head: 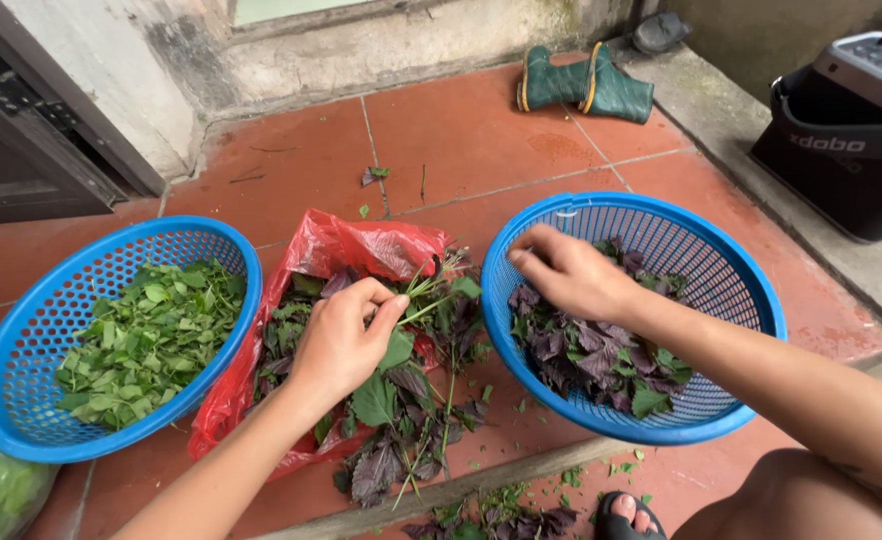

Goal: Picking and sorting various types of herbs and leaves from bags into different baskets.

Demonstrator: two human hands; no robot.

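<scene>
1. Terracotta-red floor tiles (461, 130) carry everything, running to a stained pale wall at the far side, with a dark door frame at far left.
2. Far off, a pair of green rubber boots (586, 85) lies on its side by the wall; a dark box-shaped appliance with a grey top (846, 130) stands at far right.
3. At centre, a red plastic bag (361, 250) lies open, heaped with purple-and-green leafy stems (411, 400) that spill toward the near edge.
4. The left hand (346, 340) rests on that heap, its grip pinched narrow around a thin green stem (426, 310).
5. The right hand (566, 272) reaches into the round blue plastic basket on the right (751, 300), fingers loosely curled over the picked purple leaves (586, 360) lying inside; whether it holds a leaf I cannot tell.
6. A second blue plastic basket at left (21, 400) holds plucked green leaves (146, 340).
7. Judging by this, the step in hand is stripping leaves off stems and sorting them by colour.
8. The next move seems to call for the right hand meeting the pinched stem, pulling leaves cleanly without tearing.
9. Loose leaf scraps litter the near tiles beside a sandalled foot (626, 515).
</scene>
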